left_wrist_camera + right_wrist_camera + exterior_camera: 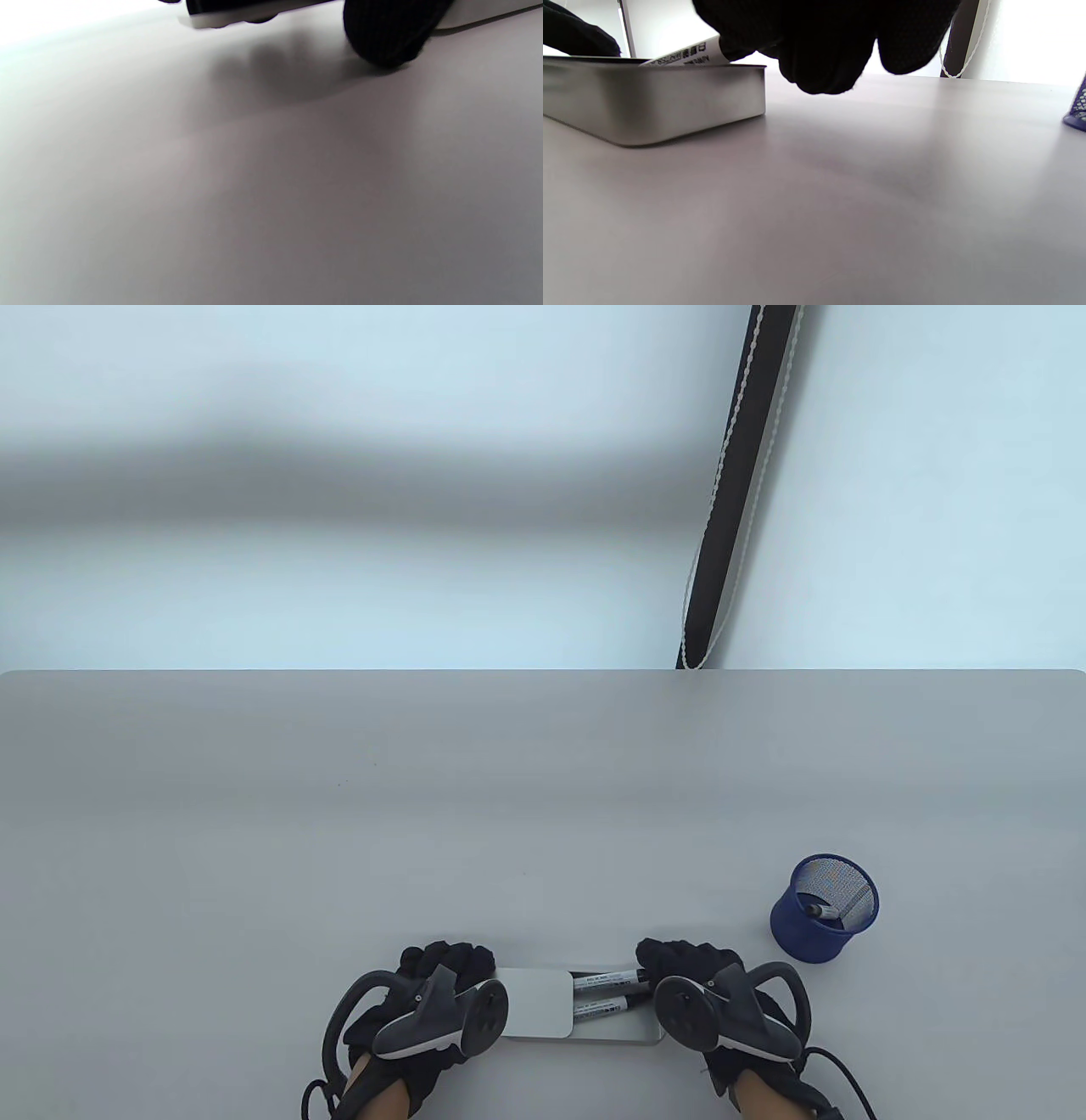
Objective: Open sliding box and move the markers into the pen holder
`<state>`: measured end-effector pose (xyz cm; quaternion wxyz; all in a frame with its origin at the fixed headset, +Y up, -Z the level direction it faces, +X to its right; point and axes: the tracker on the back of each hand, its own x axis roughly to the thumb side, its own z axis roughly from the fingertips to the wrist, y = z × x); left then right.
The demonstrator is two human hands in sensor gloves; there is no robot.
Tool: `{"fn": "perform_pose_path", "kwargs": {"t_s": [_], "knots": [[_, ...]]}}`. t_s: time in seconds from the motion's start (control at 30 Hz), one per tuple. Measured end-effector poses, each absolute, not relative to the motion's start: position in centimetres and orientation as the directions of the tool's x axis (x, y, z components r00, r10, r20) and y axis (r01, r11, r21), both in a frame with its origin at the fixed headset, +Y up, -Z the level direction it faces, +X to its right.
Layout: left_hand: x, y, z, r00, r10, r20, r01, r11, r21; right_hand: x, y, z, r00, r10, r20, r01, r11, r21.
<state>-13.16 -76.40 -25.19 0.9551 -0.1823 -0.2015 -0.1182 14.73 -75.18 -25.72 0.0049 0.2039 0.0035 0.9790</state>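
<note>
A silver sliding box (585, 1035) lies at the table's near edge, its lid (536, 1004) slid left so the right half is uncovered. Two markers (604, 980) (601, 1007) lie in the uncovered part. My left hand (448, 963) holds the box's left end, fingers curled over it. My right hand (683, 960) pinches the far marker (685, 53) by its right end, which tilts up above the box rim (653, 101). The blue mesh pen holder (825, 909) stands to the right, with one marker (821, 912) inside it.
The grey table (424, 814) stretches wide beyond the box. A dark pole with a white cord (730, 487) rises behind the table's far edge. The pen holder's rim (1078, 110) shows at the right wrist view's right edge.
</note>
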Motion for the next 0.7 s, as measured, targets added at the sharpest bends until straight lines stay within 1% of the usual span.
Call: {"fn": "perform_pose_path", "kwargs": {"t_s": [0.1,0.37,0.6,0.7], "knots": [[-13.2,-76.4,-25.2,0.891,-0.151,0.428,0.299,0.905,-0.303,15.0,-74.8,-25.8,-0.92,0.044,0.388,-0.047,-0.999,0.002],[-13.2,-76.4,-25.1,0.892,-0.145,0.428,0.294,0.905,-0.307,16.2,-73.1,-25.8,-0.909,0.212,0.359,-0.233,-0.972,-0.017],[-13.3,-76.4,-25.1,0.893,-0.137,0.428,0.288,0.905,-0.311,17.1,-71.5,-25.5,-0.874,0.33,0.357,-0.38,-0.922,-0.078],[-13.3,-76.4,-25.1,0.893,-0.138,0.428,0.289,0.905,-0.311,17.3,-71.0,-25.3,-0.865,0.345,0.363,-0.407,-0.907,-0.108]]}}
